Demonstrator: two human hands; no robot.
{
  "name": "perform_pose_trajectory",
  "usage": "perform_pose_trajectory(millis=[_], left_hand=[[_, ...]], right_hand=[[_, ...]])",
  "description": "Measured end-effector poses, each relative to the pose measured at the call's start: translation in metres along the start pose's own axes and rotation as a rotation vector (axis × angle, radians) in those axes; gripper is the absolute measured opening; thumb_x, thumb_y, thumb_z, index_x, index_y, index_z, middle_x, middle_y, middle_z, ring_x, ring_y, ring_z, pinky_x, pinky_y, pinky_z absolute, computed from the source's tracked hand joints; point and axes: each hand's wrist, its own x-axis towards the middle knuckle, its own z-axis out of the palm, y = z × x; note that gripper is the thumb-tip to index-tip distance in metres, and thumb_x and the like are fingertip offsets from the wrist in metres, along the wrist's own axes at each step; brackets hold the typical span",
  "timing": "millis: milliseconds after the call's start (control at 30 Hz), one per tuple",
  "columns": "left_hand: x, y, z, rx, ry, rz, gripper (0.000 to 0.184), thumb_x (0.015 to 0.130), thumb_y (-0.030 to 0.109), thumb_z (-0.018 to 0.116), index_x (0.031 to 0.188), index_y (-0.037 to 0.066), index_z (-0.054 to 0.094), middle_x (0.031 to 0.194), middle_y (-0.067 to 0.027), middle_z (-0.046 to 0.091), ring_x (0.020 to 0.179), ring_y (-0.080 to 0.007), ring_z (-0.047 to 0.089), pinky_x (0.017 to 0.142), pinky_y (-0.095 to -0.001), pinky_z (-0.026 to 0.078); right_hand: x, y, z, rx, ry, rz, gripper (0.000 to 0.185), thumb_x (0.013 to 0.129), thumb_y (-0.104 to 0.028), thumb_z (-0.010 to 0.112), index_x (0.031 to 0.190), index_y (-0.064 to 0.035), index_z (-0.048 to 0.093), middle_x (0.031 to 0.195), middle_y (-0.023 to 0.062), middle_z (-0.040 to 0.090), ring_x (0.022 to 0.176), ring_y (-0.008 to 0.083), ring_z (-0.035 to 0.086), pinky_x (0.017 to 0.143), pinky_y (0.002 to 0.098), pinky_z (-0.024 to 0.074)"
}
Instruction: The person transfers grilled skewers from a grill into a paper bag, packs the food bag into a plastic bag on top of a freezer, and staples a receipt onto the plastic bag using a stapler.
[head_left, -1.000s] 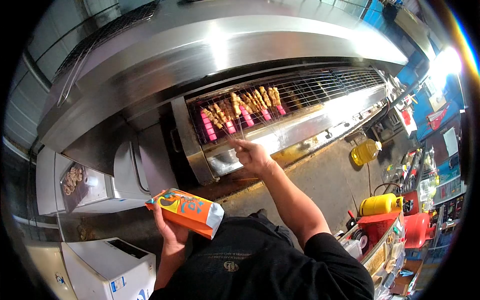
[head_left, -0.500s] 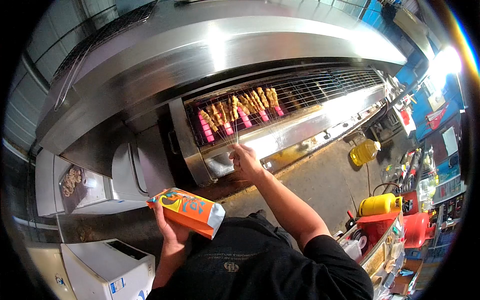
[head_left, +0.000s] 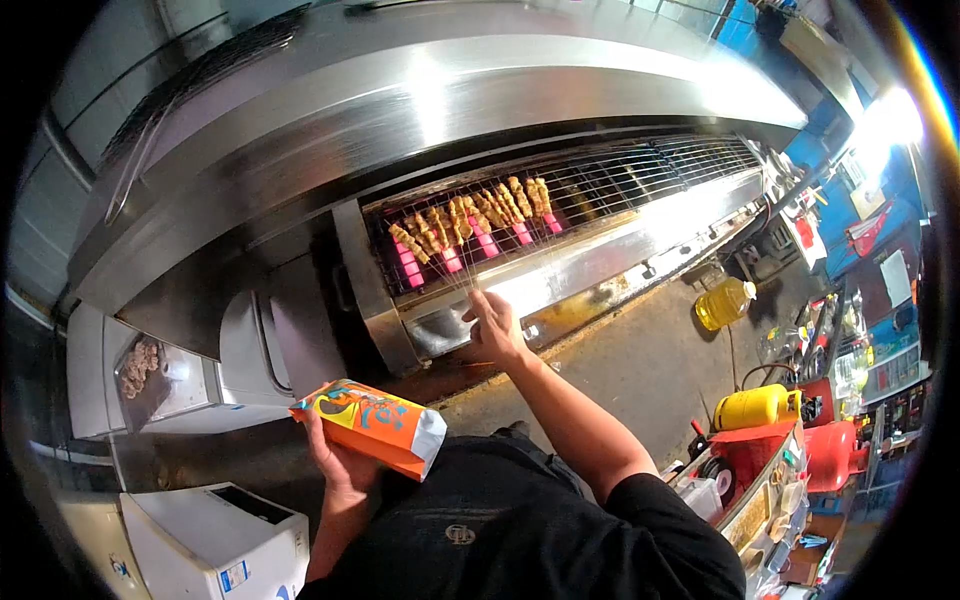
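Observation:
Several meat skewers (head_left: 470, 218) lie side by side on the wire grate (head_left: 640, 178) of a long metal grill, with pink glowing bars under them. My right hand (head_left: 492, 322) is at the grill's front edge, its fingers pinched on the thin ends of some skewers. Low on the left, in front of my black shirt, my left hand (head_left: 338, 460) is wrapped round an orange packet (head_left: 370, 425) with a silver-white end. The packet is tilted, its far end pointing up to the left.
A steel hood (head_left: 420, 95) hangs over the grill. Left are a tray of raw-looking pieces (head_left: 140, 366) and a white appliance (head_left: 215, 540). At the right stand a yellow oil jug (head_left: 724, 304), a yellow cylinder (head_left: 758, 410) and a red cylinder (head_left: 836, 455).
My right hand has stayed at the skewer ends, shifting slightly. The leftmost skewers lie a little differently. The left hand still holds the packet in nearly the same place.

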Motion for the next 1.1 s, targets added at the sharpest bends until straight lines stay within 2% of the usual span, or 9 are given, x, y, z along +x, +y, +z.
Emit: perform_pose_trajectory(millis=[67, 267, 433, 567, 733, 867, 967, 1067, 1100], left_hand=[[-0.002, 0.004, 0.003, -0.016, -0.010, 0.009, 0.061, 0.099, 0.056, 0.052, 0.140, 0.012, 0.049, 0.135, -0.0124, 0.055, 0.125, -0.0295, 0.055, 0.104, -0.0493, 0.049], [0.001, 0.000, -0.010, -0.022, -0.016, 0.028, 0.060, 0.101, 0.052, 0.052, 0.143, 0.011, 0.045, 0.135, -0.0131, 0.055, 0.124, -0.0298, 0.056, 0.106, -0.0493, 0.048], [0.012, -0.006, -0.011, 0.021, -0.044, 0.051, 0.058, 0.101, 0.049, 0.053, 0.143, 0.009, 0.045, 0.134, -0.0129, 0.055, 0.124, -0.0298, 0.056, 0.104, -0.0496, 0.049], [0.015, -0.005, 0.004, -0.030, -0.083, 0.003, 0.059, 0.100, 0.050, 0.053, 0.143, 0.010, 0.045, 0.134, -0.0128, 0.055, 0.124, -0.0300, 0.056, 0.104, -0.0500, 0.049], [0.002, 0.004, 0.026, 0.012, -0.078, -0.005, 0.056, 0.100, 0.055, 0.052, 0.138, 0.014, 0.048, 0.134, -0.0108, 0.054, 0.124, -0.0296, 0.055, 0.104, -0.0504, 0.049], [-0.001, 0.004, 0.023, 0.040, -0.036, -0.001, 0.052, 0.101, 0.053, 0.051, 0.137, 0.015, 0.049, 0.133, -0.0107, 0.054, 0.123, -0.0293, 0.055, 0.104, -0.0502, 0.048], [0.001, 0.001, 0.014, 0.028, -0.020, 0.025, 0.053, 0.101, 0.054, 0.050, 0.136, 0.014, 0.050, 0.133, -0.0113, 0.054, 0.123, -0.0293, 0.055, 0.104, -0.0502, 0.048], [0.000, 0.004, 0.017, 0.057, -0.073, 0.018, 0.055, 0.100, 0.055, 0.051, 0.136, 0.014, 0.050, 0.133, -0.0116, 0.054, 0.123, -0.0296, 0.055, 0.104, -0.0499, 0.048], [-0.004, 0.006, 0.021, 0.061, -0.043, -0.002, 0.056, 0.100, 0.056, 0.051, 0.137, 0.014, 0.050, 0.133, -0.0116, 0.055, 0.123, -0.0296, 0.055, 0.104, -0.0497, 0.048]], right_hand=[[-0.009, -0.004, -0.010, -0.177, 0.003, -0.265, 0.045, 0.101, -0.041, 0.059, 0.109, 0.0029, 0.063, 0.077, 0.0089, 0.066, 0.062, 0.0181, 0.060, 0.060, 0.0339, 0.0505], [-0.019, -0.062, -0.071, -0.722, 0.508, -0.338, 0.029, 0.086, -0.024, 0.078, 0.105, -0.0068, 0.066, 0.092, 0.0113, 0.066, 0.078, 0.0305, 0.065, 0.071, 0.0404, 0.0535], [-0.002, -0.062, -0.084, -0.940, 0.393, -0.390, 0.031, 0.086, -0.037, 0.076, 0.097, -0.0080, 0.072, 0.095, 0.0103, 0.069, 0.092, 0.0300, 0.066, 0.082, 0.0419, 0.0529], [0.006, -0.055, -0.078, -1.062, 0.332, -0.381, 0.013, 0.087, -0.024, 0.070, 0.088, -0.0108, 0.070, 0.090, 0.0096, 0.069, 0.092, 0.0302, 0.065, 0.080, 0.0419, 0.0530], [0.008, -0.059, -0.086, -1.070, 0.397, -0.293, 0.017, 0.087, -0.026, 0.071, 0.086, -0.0098, 0.070, 0.089, 0.0092, 0.067, 0.092, 0.0299, 0.065, 0.080, 0.0416, 0.0524], [0.006, -0.071, -0.092, -0.911, 0.487, -0.428, 0.026, 0.089, -0.028, 0.073, 0.101, -0.0054, 0.068, 0.097, 0.0149, 0.063, 0.098, 0.0345, 0.062, 0.084, 0.0440, 0.0507], [0.031, -0.049, -0.103, -0.671, 0.582, -0.104, 0.041, 0.090, -0.031, 0.074, 0.117, -0.0020, 0.064, 0.106, 0.0162, 0.067, 0.098, 0.0337, 0.065, 0.086, 0.0452, 0.0514], [0.060, -0.037, -0.118, 0.089, 0.340, 0.350, 0.035, 0.088, -0.020, 0.076, 0.113, 0.0039, 0.068, 0.083, 0.0107, 0.069, 0.065, 0.0170, 0.062, 0.056, 0.0316, 0.0492], [0.058, -0.037, -0.123, 0.204, 0.260, 0.343, 0.023, 0.088, -0.017, 0.076, 0.100, 0.0023, 0.071, 0.074, 0.0053, 0.064, 0.058, 0.0091, 0.055, 0.048, 0.0246, 0.0402]])
